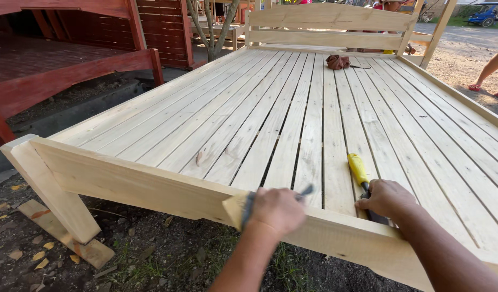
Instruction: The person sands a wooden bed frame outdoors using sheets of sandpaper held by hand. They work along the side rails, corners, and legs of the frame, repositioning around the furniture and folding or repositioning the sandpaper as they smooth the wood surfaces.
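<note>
An unfinished pale wooden bed frame (151,184) fills the view, its slats (270,113) running away from me. My left hand (276,210) is closed on a grey sheet (248,208), blurred and much like sandpaper, pressed against the near foot rail. My right hand (385,198) rests knuckles up on the same rail further right. It covers the dark end of a yellow-handled tool (358,167) lying on the slats. Whether it grips the tool is hidden.
A brown cloth bundle (338,61) lies on the slats near the headboard (330,24). A red-stained bed (70,67) stands to the left. Another person's legs in red sandals (489,73) are at the far right. A wood offcut (59,232) lies on the dirt.
</note>
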The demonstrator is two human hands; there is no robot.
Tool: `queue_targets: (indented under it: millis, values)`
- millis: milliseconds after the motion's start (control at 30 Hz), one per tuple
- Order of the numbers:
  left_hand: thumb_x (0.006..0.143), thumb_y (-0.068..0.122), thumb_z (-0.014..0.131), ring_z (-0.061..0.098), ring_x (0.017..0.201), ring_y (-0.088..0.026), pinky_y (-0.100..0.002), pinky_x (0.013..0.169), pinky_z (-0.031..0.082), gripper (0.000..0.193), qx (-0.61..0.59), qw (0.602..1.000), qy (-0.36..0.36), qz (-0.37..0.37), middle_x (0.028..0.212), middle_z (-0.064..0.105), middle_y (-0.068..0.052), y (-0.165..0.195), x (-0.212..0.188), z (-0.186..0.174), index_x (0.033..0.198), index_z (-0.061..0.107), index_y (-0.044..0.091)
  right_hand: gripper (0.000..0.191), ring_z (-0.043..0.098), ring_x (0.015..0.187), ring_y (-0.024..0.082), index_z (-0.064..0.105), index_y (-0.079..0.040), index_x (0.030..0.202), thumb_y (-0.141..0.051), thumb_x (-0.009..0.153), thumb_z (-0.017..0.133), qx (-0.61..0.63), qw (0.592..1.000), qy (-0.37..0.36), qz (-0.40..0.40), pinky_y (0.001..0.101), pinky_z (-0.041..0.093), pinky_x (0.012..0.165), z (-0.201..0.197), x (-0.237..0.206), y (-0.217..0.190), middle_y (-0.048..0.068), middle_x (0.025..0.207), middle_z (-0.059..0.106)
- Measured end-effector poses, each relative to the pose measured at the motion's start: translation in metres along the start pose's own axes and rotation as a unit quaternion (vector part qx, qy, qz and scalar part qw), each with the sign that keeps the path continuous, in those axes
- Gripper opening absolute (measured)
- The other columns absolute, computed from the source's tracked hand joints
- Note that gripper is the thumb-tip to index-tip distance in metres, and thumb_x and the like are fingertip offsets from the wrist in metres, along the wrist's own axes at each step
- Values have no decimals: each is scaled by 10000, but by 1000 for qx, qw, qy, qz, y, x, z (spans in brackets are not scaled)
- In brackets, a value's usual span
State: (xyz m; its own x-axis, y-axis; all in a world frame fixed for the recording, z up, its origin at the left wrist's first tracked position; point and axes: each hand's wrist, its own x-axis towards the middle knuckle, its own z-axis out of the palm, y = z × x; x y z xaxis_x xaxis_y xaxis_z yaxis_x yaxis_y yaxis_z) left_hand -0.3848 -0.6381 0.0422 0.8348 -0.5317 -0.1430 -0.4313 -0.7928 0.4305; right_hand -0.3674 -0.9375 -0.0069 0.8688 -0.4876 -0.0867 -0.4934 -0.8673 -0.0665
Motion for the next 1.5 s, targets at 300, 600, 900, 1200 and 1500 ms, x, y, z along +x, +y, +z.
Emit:
queue_targets:
  millis: [300, 600, 900, 1200, 1500]
  values:
    - [1019, 602, 315, 633, 779, -199, -397, 830, 496, 592, -12, 992, -17, -125, 820, 665, -58, -15, 8, -22, 924, 677, 143, 419, 748, 733, 271, 777, 66, 1034, -281, 818, 870, 148, 987, -40, 57, 367, 585, 580, -9, 21, 34, 192, 922, 774]
    - [1041, 418, 362, 589, 995, -272, -478, 1040, 331, 427, 31, 987, 43, 150, 1057, 654, -136, 145, 36, 102, 1302, 633, 215, 156, 540, 636, 232, 730, 74, 964, -58, 901, 784, 556, 821, -108, 78, 422, 480, 526, -3, 61, 76, 158, 801, 622]
    - [1089, 488, 277, 525, 680, -162, -383, 905, 430, 553, 47, 996, 28, -65, 765, 604, -28, 72, 13, 28, 874, 667, 159, 270, 741, 855, 255, 479, 127, 1259, -11, 1028, 479, 800, 583, 60, 125, 339, 611, 754, -14, 60, 83, 179, 1095, 606]
    - [1006, 479, 370, 681, 941, -248, -455, 969, 437, 520, 11, 993, -27, 117, 933, 718, -134, 212, 42, 109, 1026, 748, 124, 283, 688, 852, 190, 603, 4, 1245, -111, 1067, 415, 781, 612, 39, 122, 333, 575, 754, -16, 57, 92, 112, 1013, 679]
    - [1101, 446, 244, 604, 874, -205, -413, 1049, 405, 559, 68, 988, 36, -137, 875, 648, -46, 91, 9, 36, 963, 699, 153, 290, 691, 834, 195, 651, 6, 1180, -118, 1071, 413, 781, 615, -60, 85, 351, 587, 812, -15, 63, 82, 121, 970, 702]
